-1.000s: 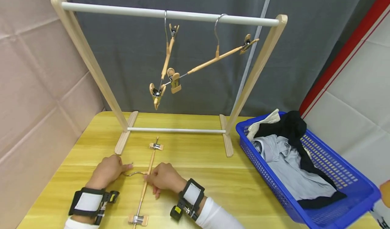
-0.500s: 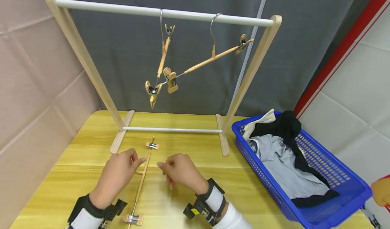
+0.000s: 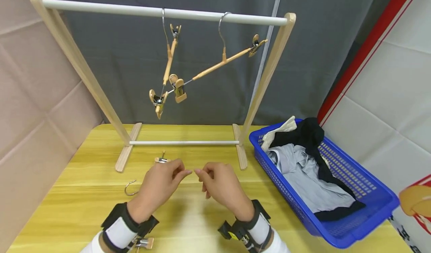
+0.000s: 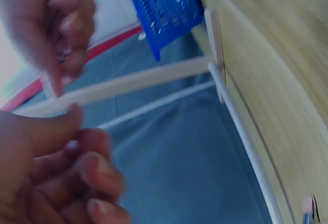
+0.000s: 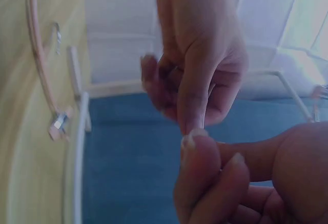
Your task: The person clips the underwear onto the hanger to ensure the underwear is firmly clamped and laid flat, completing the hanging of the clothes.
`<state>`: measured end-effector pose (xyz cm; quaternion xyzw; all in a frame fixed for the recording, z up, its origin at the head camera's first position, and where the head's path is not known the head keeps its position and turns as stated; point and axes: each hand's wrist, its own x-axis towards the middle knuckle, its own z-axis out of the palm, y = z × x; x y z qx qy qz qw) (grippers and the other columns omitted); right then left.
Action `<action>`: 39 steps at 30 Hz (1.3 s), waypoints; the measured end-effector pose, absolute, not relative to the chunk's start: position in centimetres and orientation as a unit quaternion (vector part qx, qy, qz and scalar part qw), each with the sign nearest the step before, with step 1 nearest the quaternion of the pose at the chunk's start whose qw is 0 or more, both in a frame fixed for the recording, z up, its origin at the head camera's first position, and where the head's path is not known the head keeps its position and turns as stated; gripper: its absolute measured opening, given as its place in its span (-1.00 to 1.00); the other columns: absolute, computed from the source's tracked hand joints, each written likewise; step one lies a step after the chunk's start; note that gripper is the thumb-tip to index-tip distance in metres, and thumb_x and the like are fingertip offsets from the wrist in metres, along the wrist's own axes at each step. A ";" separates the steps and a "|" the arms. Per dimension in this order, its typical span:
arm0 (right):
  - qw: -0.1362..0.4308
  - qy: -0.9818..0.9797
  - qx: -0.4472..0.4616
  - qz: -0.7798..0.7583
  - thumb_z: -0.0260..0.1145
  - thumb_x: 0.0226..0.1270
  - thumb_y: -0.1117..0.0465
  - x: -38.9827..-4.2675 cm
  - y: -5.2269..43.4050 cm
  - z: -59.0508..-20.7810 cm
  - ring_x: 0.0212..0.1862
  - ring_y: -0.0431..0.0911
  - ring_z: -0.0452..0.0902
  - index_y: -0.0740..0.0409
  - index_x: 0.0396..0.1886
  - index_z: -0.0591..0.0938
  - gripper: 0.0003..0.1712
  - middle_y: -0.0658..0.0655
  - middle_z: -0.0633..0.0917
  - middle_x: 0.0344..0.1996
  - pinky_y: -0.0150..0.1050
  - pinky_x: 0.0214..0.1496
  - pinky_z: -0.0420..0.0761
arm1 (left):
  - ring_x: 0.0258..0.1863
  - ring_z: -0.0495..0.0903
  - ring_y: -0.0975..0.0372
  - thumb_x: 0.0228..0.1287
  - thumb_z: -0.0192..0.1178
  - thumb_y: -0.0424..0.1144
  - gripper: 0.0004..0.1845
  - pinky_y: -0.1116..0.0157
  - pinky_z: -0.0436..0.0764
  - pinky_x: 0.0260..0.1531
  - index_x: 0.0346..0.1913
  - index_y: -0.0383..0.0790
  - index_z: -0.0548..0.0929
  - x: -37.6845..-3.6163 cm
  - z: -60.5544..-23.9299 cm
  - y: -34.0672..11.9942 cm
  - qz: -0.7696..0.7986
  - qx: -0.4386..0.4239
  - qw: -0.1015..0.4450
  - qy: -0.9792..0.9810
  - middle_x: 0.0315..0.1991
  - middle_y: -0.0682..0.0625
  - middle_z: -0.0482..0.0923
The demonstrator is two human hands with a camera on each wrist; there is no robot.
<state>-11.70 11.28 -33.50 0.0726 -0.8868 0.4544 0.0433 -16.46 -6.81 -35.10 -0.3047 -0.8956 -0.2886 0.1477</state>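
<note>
My left hand (image 3: 165, 182) and right hand (image 3: 222, 184) hover above the table, thumbs facing each other and fingers loosely bent. No object shows between the fingers in either hand. Under the left hand and wrist lies a wooden clip hanger (image 5: 38, 55), much of it covered in the head view. Its metal hook (image 3: 130, 188) points left, and a clip (image 3: 145, 243) shows by the left wrist. In the right wrist view the fingertips of both hands appear very close; whether they touch I cannot tell.
A wooden rack with a white top rail (image 3: 134, 11) stands behind the hands. Two clip hangers hang from it, one at centre left (image 3: 170, 60) and another to its right (image 3: 215, 66). On the right, a blue basket (image 3: 367, 223) holds grey (image 3: 313, 185), black and cream clothes.
Both hands have left the hanger on the table and risen. The left hand has moved right, over the hanger, and the two hands have drawn together. The view has shifted slightly right.
</note>
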 end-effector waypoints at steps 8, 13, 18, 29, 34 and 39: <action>0.068 -0.888 0.061 0.451 0.17 0.43 -0.03 -9.7 13.0 -31.8 -0.74 -0.18 0.49 0.07 -0.57 0.55 -0.60 -0.06 0.52 -0.76 -0.29 -0.74 0.41 | -0.66 0.31 0.42 0.24 0.31 -0.26 -0.85 0.45 0.36 -0.65 -0.42 -0.09 0.55 -18.7 -35.7 -1.5 -0.358 -0.402 0.219 -0.814 -0.59 0.22 0.41; 0.079 -0.893 0.060 0.438 0.16 0.42 -0.06 -8.4 13.7 -30.9 -0.72 -0.24 0.47 0.06 -0.55 0.55 -0.60 -0.10 0.51 -0.73 -0.31 -0.70 0.39 | -0.61 0.35 0.36 0.29 0.27 -0.24 -0.87 0.44 0.39 -0.60 -0.38 -0.13 0.55 -20.4 -35.8 2.4 -0.389 -0.437 0.237 -0.776 -0.56 0.17 0.43; 0.094 -0.890 0.043 0.445 0.18 0.42 -0.03 -7.3 14.9 -30.0 -0.71 -0.22 0.46 0.06 -0.55 0.58 -0.62 -0.09 0.51 -0.72 -0.29 -0.70 0.41 | -0.58 0.37 0.34 0.25 0.30 -0.31 -0.88 0.42 0.39 -0.57 -0.38 -0.18 0.55 -21.4 -35.7 5.5 -0.389 -0.464 0.231 -0.761 -0.53 0.12 0.46; 0.109 -0.889 -0.027 0.444 0.20 0.39 -0.05 -5.6 17.4 -28.5 -0.67 -0.17 0.51 -0.02 -0.54 0.59 -0.67 -0.06 0.55 -0.69 -0.29 -0.67 0.43 | -0.43 0.46 0.27 0.28 0.26 -0.23 -0.91 0.40 0.44 -0.39 -0.32 -0.15 0.58 -21.4 -34.7 12.0 -0.304 -0.510 0.189 -0.782 -0.45 0.08 0.47; 0.149 -0.882 -0.044 0.445 0.22 0.38 -0.02 -4.7 18.7 -27.8 -0.68 -0.16 0.51 0.02 -0.54 0.60 -0.67 -0.05 0.56 -0.69 -0.28 -0.63 0.51 | -0.33 0.50 0.25 0.28 0.25 -0.19 -0.88 0.36 0.46 -0.31 -0.37 -0.13 0.59 -21.7 -34.1 14.3 -0.253 -0.535 0.185 -0.784 -0.39 0.07 0.49; 0.173 -0.875 -0.068 0.447 0.22 0.37 -0.05 -4.0 20.3 -27.3 -0.68 -0.15 0.53 0.06 -0.52 0.61 -0.65 -0.01 0.59 -0.68 -0.27 -0.59 0.56 | -0.31 0.52 0.25 0.29 0.24 -0.16 -0.88 0.37 0.47 -0.30 -0.35 -0.10 0.58 -22.2 -34.0 16.1 -0.214 -0.537 0.155 -0.802 -0.37 0.10 0.50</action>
